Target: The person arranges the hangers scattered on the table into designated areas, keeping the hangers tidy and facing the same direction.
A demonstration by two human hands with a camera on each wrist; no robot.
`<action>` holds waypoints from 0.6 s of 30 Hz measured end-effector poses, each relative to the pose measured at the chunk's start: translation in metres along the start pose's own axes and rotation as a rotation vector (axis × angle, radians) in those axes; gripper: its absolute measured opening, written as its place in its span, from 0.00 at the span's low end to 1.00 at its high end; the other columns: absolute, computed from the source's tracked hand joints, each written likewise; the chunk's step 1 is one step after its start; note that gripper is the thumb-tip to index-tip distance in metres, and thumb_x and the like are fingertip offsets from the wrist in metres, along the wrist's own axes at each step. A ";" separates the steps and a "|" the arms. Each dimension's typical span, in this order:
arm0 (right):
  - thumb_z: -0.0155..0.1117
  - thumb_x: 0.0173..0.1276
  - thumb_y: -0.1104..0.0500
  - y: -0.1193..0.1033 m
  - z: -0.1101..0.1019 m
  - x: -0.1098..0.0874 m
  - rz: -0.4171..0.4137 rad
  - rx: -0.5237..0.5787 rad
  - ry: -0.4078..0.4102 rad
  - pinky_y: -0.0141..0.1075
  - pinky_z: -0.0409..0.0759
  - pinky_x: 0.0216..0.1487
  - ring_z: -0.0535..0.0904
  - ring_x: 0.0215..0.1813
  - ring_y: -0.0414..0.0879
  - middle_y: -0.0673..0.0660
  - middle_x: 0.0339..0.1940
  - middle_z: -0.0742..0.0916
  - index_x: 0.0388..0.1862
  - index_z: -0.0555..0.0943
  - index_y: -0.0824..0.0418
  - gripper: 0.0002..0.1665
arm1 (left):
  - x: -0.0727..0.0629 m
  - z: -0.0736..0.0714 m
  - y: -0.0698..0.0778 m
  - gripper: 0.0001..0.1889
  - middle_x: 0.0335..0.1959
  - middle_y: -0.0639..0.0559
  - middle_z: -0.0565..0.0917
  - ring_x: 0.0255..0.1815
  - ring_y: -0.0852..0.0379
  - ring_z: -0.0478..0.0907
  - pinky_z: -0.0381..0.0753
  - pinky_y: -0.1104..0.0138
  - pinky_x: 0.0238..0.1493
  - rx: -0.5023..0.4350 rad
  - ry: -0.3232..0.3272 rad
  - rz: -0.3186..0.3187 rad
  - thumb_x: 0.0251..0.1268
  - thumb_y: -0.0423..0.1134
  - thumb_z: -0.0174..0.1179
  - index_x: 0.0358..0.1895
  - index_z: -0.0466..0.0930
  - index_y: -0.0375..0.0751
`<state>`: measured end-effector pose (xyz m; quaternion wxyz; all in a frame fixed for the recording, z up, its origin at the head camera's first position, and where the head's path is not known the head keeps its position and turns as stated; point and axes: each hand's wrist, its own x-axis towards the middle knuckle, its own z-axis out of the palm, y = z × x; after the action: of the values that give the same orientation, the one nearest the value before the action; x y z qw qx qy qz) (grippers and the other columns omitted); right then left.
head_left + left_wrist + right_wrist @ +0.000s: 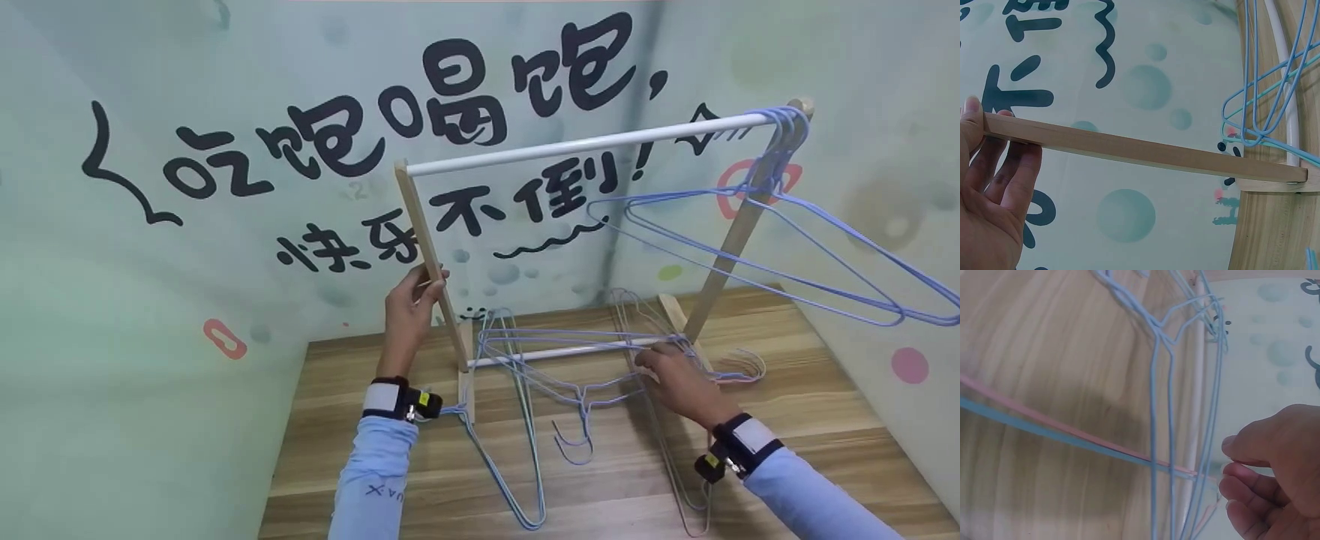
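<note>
My left hand [411,319] grips the left wooden post [1145,151] of a clothes rack, thumb on one side and fingertips on the other. The rack has a white top rail [585,144] and a white lower rail [555,354]. My right hand [1275,472] is beside the lower rail at the right, fingers loosely curled, with nothing visible between thumb and fingertips. Close to it, blue wire hangers [1162,410] lie across the lower rail, hooks toward me. Pink and light-blue hangers [1081,433] pass under them, their far end near the fingertips.
Several blue hangers [780,196] hang at the right end of the top rail by the right post [724,262]. More hangers [534,450] lie at the left foot, and hooks [750,367] stick out at the right. Beneath is a wood-grain surface [600,495]; a printed wall [225,262] stands behind.
</note>
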<state>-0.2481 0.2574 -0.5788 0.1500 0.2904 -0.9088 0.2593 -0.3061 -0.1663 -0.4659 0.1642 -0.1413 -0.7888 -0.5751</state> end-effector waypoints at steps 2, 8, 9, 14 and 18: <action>0.72 0.54 0.79 0.001 0.003 -0.001 -0.011 -0.003 -0.001 0.51 0.83 0.40 0.80 0.40 0.57 0.62 0.36 0.83 0.37 0.81 0.69 0.15 | 0.000 0.000 0.001 0.19 0.55 0.47 0.83 0.58 0.52 0.81 0.80 0.64 0.59 -0.008 -0.002 0.002 0.78 0.38 0.56 0.66 0.75 0.35; 0.74 0.51 0.79 0.003 0.010 -0.004 -0.058 0.009 -0.012 0.50 0.83 0.39 0.80 0.39 0.56 0.62 0.35 0.83 0.38 0.82 0.68 0.17 | 0.000 0.000 0.001 0.19 0.56 0.45 0.83 0.58 0.49 0.81 0.80 0.61 0.60 -0.022 0.001 0.002 0.77 0.37 0.57 0.65 0.76 0.34; 0.75 0.52 0.79 0.004 0.011 -0.005 -0.072 0.012 -0.010 0.50 0.84 0.39 0.80 0.39 0.56 0.62 0.35 0.83 0.38 0.82 0.68 0.16 | 0.000 0.000 0.001 0.18 0.56 0.45 0.83 0.58 0.48 0.81 0.80 0.61 0.60 -0.022 0.002 0.003 0.77 0.37 0.57 0.65 0.76 0.34; 0.73 0.58 0.76 0.004 0.018 -0.008 -0.105 0.016 -0.026 0.47 0.84 0.35 0.81 0.35 0.54 0.60 0.34 0.82 0.38 0.82 0.68 0.11 | 0.001 0.000 0.000 0.18 0.55 0.44 0.83 0.59 0.49 0.80 0.80 0.61 0.60 -0.011 0.006 0.015 0.77 0.36 0.57 0.64 0.76 0.34; 0.70 0.58 0.77 0.002 0.022 -0.010 -0.092 0.018 -0.063 0.44 0.85 0.33 0.80 0.34 0.53 0.58 0.34 0.81 0.38 0.83 0.68 0.11 | 0.001 0.000 0.000 0.18 0.55 0.46 0.84 0.58 0.50 0.81 0.80 0.63 0.59 -0.010 0.007 0.015 0.77 0.36 0.57 0.64 0.76 0.35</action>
<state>-0.2447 0.2509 -0.6021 0.1307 0.3413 -0.8963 0.2510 -0.3070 -0.1660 -0.4656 0.1703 -0.1460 -0.7843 -0.5784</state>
